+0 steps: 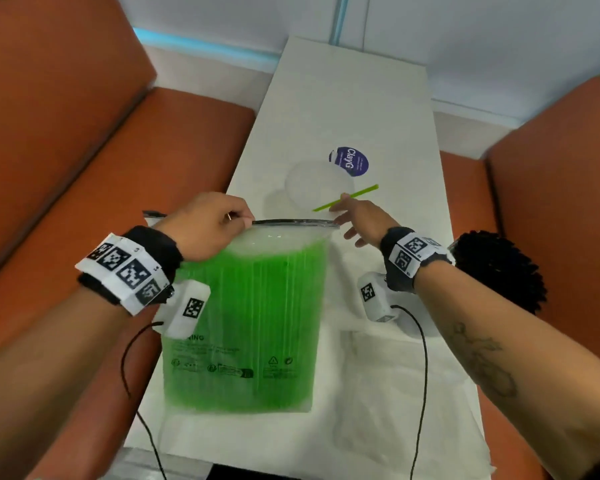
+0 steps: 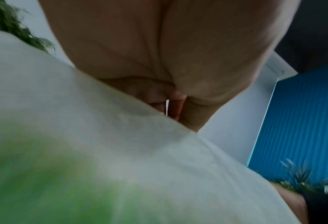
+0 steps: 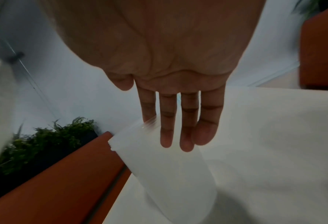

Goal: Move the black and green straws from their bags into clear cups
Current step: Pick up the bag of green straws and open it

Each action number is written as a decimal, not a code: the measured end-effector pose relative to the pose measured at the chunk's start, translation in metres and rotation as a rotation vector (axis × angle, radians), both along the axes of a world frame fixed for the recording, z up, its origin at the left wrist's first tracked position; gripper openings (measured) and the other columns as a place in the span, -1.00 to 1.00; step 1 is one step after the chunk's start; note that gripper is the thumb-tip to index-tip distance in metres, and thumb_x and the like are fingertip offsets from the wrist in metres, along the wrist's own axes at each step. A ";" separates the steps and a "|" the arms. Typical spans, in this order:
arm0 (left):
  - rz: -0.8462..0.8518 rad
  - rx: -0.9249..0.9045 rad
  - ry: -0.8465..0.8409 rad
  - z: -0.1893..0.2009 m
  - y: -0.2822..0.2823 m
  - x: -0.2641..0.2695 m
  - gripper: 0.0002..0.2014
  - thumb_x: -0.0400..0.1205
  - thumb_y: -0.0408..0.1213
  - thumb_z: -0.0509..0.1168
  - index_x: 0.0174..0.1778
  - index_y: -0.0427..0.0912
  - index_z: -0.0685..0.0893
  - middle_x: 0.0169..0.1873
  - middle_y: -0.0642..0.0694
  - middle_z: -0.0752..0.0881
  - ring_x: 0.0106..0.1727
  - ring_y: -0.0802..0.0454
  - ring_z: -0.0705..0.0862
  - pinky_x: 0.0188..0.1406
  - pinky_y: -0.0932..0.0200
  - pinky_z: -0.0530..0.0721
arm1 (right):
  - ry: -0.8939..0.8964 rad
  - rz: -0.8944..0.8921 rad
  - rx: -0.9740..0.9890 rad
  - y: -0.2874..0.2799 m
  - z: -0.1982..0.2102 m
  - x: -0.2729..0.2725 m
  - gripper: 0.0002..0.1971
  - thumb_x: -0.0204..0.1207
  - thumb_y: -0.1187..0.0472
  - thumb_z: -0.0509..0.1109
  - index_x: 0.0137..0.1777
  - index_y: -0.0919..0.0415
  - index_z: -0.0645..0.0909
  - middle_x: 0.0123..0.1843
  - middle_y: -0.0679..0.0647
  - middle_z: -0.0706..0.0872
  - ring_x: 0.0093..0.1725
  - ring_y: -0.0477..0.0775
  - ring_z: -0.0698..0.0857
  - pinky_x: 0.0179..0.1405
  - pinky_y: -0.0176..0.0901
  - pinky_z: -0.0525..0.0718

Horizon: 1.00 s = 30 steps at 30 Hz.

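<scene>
Pinching the top edge of the bag (image 1: 246, 320), the left hand (image 1: 205, 226) holds the plastic mouth up with curled fingers and thumb; the left wrist view confirms the fingers folded against the clear film, blurred. That bag stands on the white table (image 1: 378, 358), packed with green straws that fill it to just below the rim. On the far side of the mouth, the right hand (image 1: 361, 216) pinches a single green straw (image 1: 347, 198) at its upper fingertips, tilted, its far end pointing right. In the right wrist view four fingers (image 3: 167, 121) run straight and the straw itself is hidden. A clear cup (image 1: 319, 185) stands on the table just beyond the bag, under the lifted straw; whether the straw touches it cannot be told. A round blue sticker (image 1: 350, 161) lies on the table behind the cup. Black straws (image 1: 499, 268) bunch at the table's right edge, beside the right forearm. Orange seats (image 1: 84, 150) flank the table on both sides.
</scene>
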State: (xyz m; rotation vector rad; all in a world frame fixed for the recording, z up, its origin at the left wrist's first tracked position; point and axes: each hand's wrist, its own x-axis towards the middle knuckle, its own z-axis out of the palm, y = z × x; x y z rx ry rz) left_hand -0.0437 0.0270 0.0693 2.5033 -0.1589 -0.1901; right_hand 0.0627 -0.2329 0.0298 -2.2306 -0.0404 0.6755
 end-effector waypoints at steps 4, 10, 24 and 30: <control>0.005 -0.031 -0.086 0.032 -0.020 -0.052 -0.85 0.69 -0.25 0.26 -0.15 0.04 0.66 -0.22 0.22 0.68 -0.16 0.34 0.60 -0.23 0.37 0.46 | -0.015 0.039 0.017 -0.016 0.003 -0.053 -0.51 0.74 -0.19 -0.15 0.26 0.01 0.54 -0.09 -0.15 0.66 -0.01 0.18 0.71 -0.12 -0.01 0.66; 0.037 -0.027 -0.220 0.055 -0.056 -0.098 -0.89 0.67 -0.27 0.30 -0.07 -0.08 0.74 -0.21 0.16 0.70 -0.15 0.17 0.67 -0.15 0.16 0.58 | -0.072 0.194 -0.109 -0.034 -0.005 -0.094 -0.72 0.73 0.29 0.02 0.14 0.35 0.56 0.15 0.23 0.71 -0.26 0.01 0.68 -0.45 -0.32 0.56; 0.027 -0.009 -0.341 0.063 -0.093 -0.139 -0.87 0.67 -0.25 0.31 -0.03 -0.14 0.77 -0.15 0.08 0.73 -0.12 0.13 0.67 -0.04 0.01 0.67 | -0.336 0.209 0.415 -0.083 0.086 -0.158 -0.51 0.56 -0.35 0.15 0.18 -0.06 0.72 0.07 -0.11 0.83 0.01 -0.11 0.73 -0.05 -0.29 0.64; 0.096 0.031 -0.290 0.070 -0.034 -0.145 -0.58 0.40 0.13 0.48 0.16 0.14 0.69 0.09 0.25 0.70 0.16 0.23 0.63 0.18 0.11 0.60 | -0.575 0.381 0.055 -0.063 0.091 -0.171 -0.94 0.54 0.20 0.50 -0.03 0.12 0.77 -0.17 -0.05 0.80 -0.10 -0.02 0.74 0.03 -0.04 0.69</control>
